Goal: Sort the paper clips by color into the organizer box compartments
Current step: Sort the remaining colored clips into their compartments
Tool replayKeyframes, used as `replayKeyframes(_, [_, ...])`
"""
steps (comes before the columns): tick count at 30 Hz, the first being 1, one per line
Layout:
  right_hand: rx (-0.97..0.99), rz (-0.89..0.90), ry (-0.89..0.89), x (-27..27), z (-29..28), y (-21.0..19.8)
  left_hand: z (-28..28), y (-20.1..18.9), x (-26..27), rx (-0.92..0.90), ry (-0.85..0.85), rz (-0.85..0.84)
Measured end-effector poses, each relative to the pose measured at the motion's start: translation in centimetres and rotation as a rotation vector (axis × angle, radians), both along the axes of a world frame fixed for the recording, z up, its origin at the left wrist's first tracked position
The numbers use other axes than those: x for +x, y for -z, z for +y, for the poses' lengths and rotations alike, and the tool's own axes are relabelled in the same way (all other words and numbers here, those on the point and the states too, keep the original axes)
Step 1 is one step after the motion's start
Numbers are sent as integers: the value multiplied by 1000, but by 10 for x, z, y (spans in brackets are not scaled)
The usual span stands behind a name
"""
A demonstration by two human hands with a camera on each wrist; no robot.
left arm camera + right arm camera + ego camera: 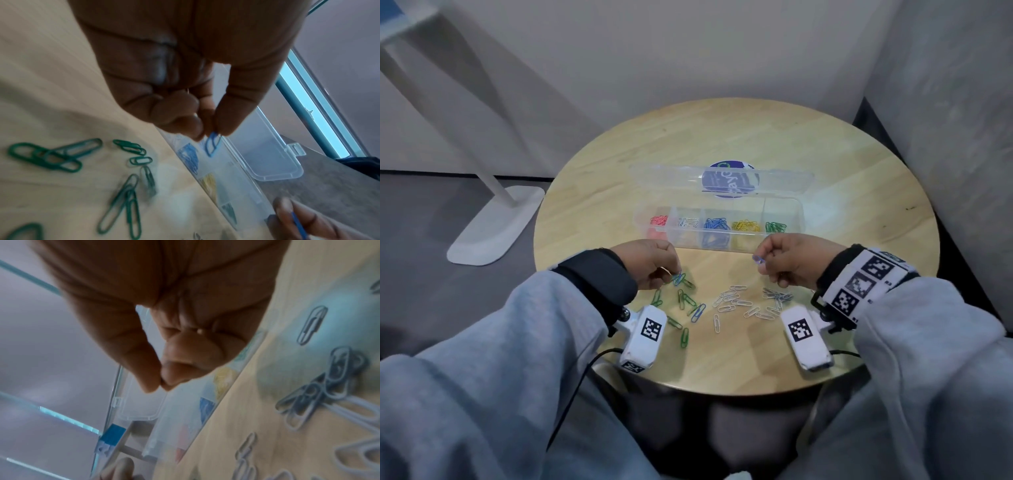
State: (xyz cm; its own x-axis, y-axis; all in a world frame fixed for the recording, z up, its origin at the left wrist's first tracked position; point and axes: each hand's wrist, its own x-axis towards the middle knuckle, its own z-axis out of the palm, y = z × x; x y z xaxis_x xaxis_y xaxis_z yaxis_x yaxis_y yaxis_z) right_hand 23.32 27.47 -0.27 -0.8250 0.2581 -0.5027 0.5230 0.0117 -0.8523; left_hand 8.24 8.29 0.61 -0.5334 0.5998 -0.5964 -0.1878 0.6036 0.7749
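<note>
A clear organizer box (800, 211) lies across the round table, lid (661, 176) open behind it. Its compartments hold red, white, blue, yellow and green clips from left to right. My left hand (674, 274) hovers low over loose green clips (683, 301) and pinches a blue clip (212, 144) between thumb and forefinger. My right hand (762, 260) is raised just in front of the box, thumb and forefinger pinched on a small blue clip (758, 259). In the right wrist view the right hand (161, 384) hides that clip. White clips (736, 303) lie between the hands.
One more blue clip (698, 312) lies among the green ones, and a tangle of grey-blue clips (777, 295) under my right hand. A round sticker (751, 178) shows behind the lid. A white stand's base (493, 226) is on the floor at the left.
</note>
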Motion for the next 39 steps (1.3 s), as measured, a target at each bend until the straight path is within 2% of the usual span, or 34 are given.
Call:
replayKeyframes(8, [-224, 8, 134, -1, 0, -11, 9, -12, 11, -22, -89, -49])
replayKeyframes(14, [-249, 53, 173, -1, 1, -20, 22, -9, 25, -93, 34, -17])
replayKeyframes(16, [-254, 92, 208, 1, 4, -26, 26, -2, 28, -166, 167, 119])
replayKeyframes(20, [-234, 123, 343, 6, 17, -39, 30, 9, 33, -490, 585, 638])
replayKeyframes(22, [-168, 94, 379, 7, 21, -40, 33, 13, 36, -585, 699, 713])
replayKeyframes(24, [-115, 69, 371, 7, 22, -39, 36, 17, 37, -611, 737, 713])
replayKeyframes(29, [-93, 5, 337, -5, 13, -35, 42, 23, 41, -608, 743, 708])
replayKeyframes(34, [-169, 43, 424, -36, -2, -37, 34, 30, 37, -569, 707, 657])
replayKeyframes(36, [-231, 118, 440, -51, -10, -38, 29, 28, 30, -510, 653, 619])
replayKeyframes(39, [-208, 199, 350, -64, -17, -35, 28, 13, 15, -333, 498, 511])
